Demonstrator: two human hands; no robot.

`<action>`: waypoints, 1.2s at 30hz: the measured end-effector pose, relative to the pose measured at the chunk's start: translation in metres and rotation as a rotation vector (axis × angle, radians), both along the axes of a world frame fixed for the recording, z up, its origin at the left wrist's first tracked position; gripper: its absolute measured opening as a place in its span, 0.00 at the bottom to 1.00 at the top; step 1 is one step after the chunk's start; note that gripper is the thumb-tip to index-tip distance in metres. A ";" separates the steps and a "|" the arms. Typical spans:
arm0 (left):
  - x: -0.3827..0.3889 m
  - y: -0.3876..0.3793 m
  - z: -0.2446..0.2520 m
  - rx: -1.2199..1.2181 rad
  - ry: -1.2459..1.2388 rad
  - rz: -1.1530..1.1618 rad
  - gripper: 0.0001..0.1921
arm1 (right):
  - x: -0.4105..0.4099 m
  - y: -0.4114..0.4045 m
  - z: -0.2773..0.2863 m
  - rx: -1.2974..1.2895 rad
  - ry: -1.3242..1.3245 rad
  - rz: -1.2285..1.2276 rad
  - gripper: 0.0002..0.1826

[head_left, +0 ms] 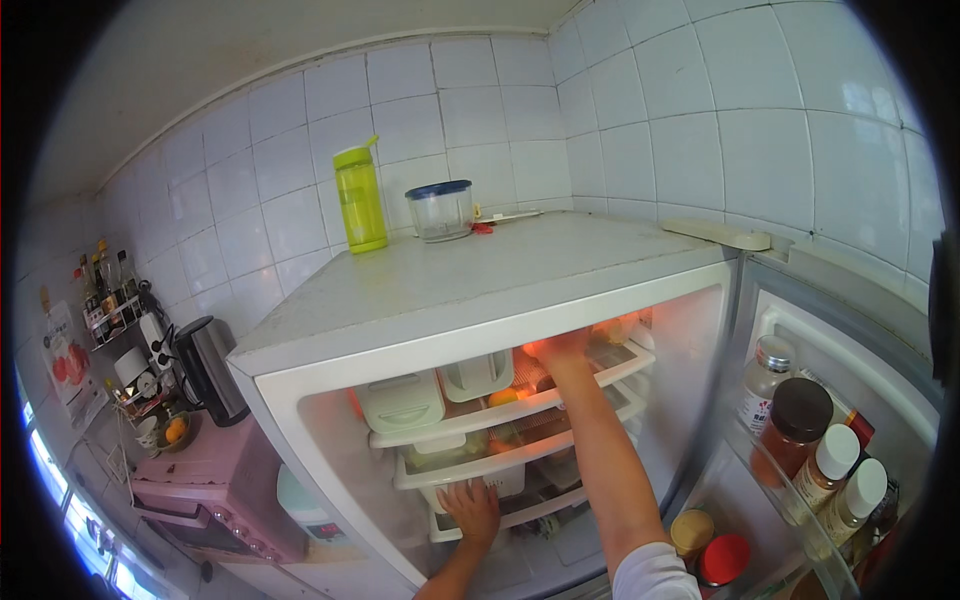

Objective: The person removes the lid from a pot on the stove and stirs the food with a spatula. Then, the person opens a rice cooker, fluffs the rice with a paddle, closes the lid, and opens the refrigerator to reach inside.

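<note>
Before me stands a fridge with its door swung out to the right. My right hand reaches deep into the top shelf, under orange light; its fingertips are hard to make out. Lower down, my left hand, fingers spread, rests against the front of a white container below the second shelf. Two lidded white bins sit at the left of the top shelf. An orange fruit lies beside them. Greenish food shows dimly on the second shelf.
On the fridge top stand a green bottle and a blue-lidded glass container. Jars fill the door rack at right. At left are a pink toaster oven, an electric kettle and a rice cooker.
</note>
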State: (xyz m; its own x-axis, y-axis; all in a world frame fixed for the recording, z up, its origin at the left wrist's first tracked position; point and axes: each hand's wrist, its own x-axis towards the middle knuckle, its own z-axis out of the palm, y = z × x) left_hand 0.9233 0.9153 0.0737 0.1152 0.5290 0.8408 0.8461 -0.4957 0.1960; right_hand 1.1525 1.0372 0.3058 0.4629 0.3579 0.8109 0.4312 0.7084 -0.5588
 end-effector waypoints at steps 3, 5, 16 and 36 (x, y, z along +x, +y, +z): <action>-0.003 0.000 0.002 -0.030 0.001 0.007 0.29 | 0.002 -0.019 0.018 -0.138 -0.565 -0.560 0.20; -0.001 -0.002 0.005 -0.025 0.004 0.001 0.29 | 0.004 -0.036 0.027 -0.249 -0.683 -0.475 0.26; 0.000 -0.009 0.011 -0.059 0.029 0.006 0.29 | -0.035 -0.138 -0.006 -0.137 -0.209 -0.743 0.10; -0.044 -0.108 0.090 -0.104 0.076 -0.341 0.32 | -0.013 -0.145 -0.032 0.086 -0.425 -0.586 0.03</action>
State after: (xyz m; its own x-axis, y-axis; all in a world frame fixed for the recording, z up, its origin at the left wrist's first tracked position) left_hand 0.8796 0.8072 0.1636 0.3600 0.5317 0.7666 0.6497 -0.7326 0.2030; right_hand 1.1393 0.8920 0.2739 0.1978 0.0748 0.9774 0.9206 0.3284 -0.2114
